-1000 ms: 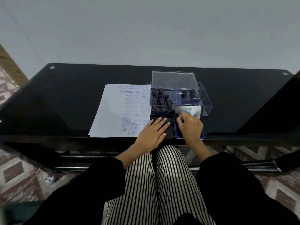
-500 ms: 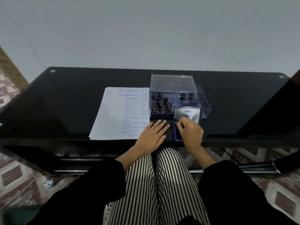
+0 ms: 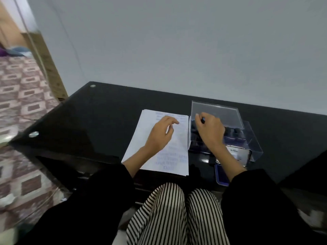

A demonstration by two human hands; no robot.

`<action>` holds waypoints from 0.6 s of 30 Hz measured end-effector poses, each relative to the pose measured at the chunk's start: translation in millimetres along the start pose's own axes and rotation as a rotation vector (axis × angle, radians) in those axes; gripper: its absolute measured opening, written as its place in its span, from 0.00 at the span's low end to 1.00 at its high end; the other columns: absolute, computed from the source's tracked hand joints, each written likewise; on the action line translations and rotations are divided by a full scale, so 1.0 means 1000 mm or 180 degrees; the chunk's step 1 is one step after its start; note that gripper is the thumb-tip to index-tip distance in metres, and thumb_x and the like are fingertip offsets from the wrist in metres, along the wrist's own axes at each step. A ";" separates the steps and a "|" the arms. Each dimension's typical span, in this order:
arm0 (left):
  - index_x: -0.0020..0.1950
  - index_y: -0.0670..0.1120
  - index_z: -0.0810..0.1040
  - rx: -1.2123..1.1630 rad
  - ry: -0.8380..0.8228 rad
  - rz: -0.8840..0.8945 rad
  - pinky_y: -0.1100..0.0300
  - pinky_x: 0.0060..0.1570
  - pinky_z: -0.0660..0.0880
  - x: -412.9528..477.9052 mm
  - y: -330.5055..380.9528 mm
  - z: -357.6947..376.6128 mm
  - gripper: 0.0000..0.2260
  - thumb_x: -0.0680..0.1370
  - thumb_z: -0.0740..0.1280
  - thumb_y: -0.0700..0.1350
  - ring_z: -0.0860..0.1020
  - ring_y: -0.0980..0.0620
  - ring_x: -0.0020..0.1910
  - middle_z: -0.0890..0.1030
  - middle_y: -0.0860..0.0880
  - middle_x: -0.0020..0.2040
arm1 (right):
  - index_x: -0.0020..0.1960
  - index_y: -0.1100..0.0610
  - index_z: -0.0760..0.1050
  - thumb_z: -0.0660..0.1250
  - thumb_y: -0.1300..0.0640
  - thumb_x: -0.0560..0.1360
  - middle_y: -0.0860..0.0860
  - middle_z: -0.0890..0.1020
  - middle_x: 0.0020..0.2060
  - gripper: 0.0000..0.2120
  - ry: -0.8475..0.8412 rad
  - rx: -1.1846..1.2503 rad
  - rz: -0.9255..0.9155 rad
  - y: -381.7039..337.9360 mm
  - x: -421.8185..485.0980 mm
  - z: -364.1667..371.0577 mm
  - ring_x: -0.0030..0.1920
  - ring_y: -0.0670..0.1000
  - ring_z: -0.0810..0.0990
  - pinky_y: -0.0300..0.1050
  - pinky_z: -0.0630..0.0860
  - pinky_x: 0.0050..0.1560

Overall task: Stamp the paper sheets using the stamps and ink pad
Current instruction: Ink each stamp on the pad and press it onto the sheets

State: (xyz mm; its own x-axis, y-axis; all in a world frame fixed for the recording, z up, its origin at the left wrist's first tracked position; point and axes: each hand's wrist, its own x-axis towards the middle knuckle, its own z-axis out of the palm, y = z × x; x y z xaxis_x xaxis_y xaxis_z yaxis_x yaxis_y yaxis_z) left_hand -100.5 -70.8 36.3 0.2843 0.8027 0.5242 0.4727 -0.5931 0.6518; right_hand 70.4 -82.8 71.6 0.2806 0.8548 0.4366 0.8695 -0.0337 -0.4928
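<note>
A stack of white paper sheets (image 3: pixel 141 138) with blue stamp marks lies on the black glass table (image 3: pixel 88 121). My left hand (image 3: pixel 161 133) hovers over the sheets with loosely bent fingers and holds nothing. To the right stands a clear plastic box (image 3: pixel 251 144) of dark stamps (image 3: pixel 233 132). My right hand (image 3: pixel 209 129) is over the box's left part and pinches a small dark stamp (image 3: pixel 203 120) between its fingertips. The ink pad (image 3: pixel 221 175), open with its silver lid (image 3: pixel 238 152) up, sits in front of the box, partly hidden by my right forearm.
The box's clear lid (image 3: pixel 217 112) stands upright at the back. The table's near edge runs just above my striped trousers (image 3: pixel 177 214). A patterned floor (image 3: pixel 23 110) lies to the left, a grey wall (image 3: pixel 177 50) behind.
My right hand left the ink pad and moved up over the stamp box, now pinching a stamp. My left hand moved from the table edge onto the sheets. The camera turned left.
</note>
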 end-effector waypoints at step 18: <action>0.77 0.47 0.48 0.1944 -0.1225 -0.1235 0.49 0.74 0.43 0.037 -0.149 -0.010 0.23 0.83 0.46 0.50 0.43 0.51 0.77 0.47 0.50 0.78 | 0.35 0.58 0.69 0.52 0.48 0.81 0.49 0.68 0.25 0.21 -0.1139 -0.0356 -0.0786 -0.056 0.099 0.164 0.29 0.49 0.70 0.41 0.69 0.34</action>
State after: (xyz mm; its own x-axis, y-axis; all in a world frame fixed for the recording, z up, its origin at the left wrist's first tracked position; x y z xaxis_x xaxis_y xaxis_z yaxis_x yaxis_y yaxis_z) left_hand -169.4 46.5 -36.2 0.2210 0.9749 0.0257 0.9356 -0.2194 0.2765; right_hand -17.1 88.4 19.3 -0.0821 0.9689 0.2334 0.9369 0.1549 -0.3135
